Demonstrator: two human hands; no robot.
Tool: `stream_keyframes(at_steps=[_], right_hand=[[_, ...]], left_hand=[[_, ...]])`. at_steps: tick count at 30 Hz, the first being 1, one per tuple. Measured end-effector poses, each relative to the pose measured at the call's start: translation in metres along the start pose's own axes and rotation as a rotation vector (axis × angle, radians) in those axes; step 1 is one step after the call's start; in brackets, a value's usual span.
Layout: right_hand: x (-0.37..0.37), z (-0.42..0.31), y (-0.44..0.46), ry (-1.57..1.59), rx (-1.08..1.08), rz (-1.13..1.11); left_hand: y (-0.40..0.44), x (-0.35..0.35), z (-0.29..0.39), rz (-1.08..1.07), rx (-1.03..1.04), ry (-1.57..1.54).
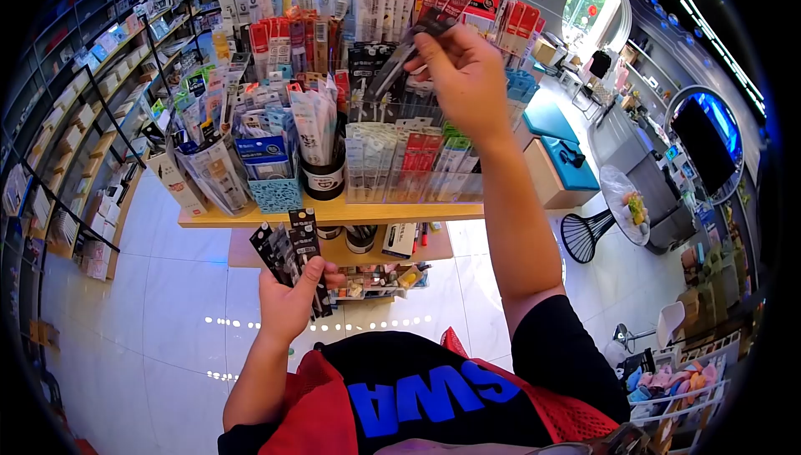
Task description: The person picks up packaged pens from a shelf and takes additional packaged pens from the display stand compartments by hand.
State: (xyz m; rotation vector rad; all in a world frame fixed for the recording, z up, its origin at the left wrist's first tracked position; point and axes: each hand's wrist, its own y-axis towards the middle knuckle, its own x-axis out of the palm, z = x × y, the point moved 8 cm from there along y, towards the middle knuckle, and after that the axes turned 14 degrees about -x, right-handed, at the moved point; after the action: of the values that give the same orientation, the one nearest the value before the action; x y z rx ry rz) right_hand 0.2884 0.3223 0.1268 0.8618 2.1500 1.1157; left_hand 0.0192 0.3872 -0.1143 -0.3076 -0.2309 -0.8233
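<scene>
My left hand [288, 303] is closed around several slim black packets [294, 246], probably pens or refills, fanned out below the shelf edge. My right hand [469, 80] is raised over the display and pinches a slim black packet [392, 67] by its upper end. The packet tilts down to the left, in front of more black packets [369, 59] standing in the rack. Below it, a clear acrylic holder [367, 196] is filled with white, red and green packets. Small print on the packets cannot be read.
A wooden shelf [334, 211] carries a blue patterned basket [275, 195] and a black cup [324, 181], both full of packaged stationery. Red packets [517, 25] stand at the back right. Bookshelves [92, 96] line the left; a black wire stool [588, 234] stands right.
</scene>
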Motion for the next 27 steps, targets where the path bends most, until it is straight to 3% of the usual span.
stream_keyframes(at_steps=[2,9,15,27], right_hand=[[0.009,0.017,-0.001,-0.033,-0.006,-0.007],[0.025,0.003,0.0,-0.703,-0.297,-0.274],[0.05,-0.011,-0.018,-0.865,-0.479,-0.212],[0.042,-0.016,-0.023,-1.101,-0.368,-0.165]], left_hand=[[-0.001,0.001,-0.001,-0.014,-0.026,-0.021],[-0.005,0.002,-0.007,-0.09,-0.095,-0.036],[-0.003,0.007,-0.015,-0.122,-0.133,-0.029],[-0.002,0.014,-0.017,-0.163,-0.135,-0.035]])
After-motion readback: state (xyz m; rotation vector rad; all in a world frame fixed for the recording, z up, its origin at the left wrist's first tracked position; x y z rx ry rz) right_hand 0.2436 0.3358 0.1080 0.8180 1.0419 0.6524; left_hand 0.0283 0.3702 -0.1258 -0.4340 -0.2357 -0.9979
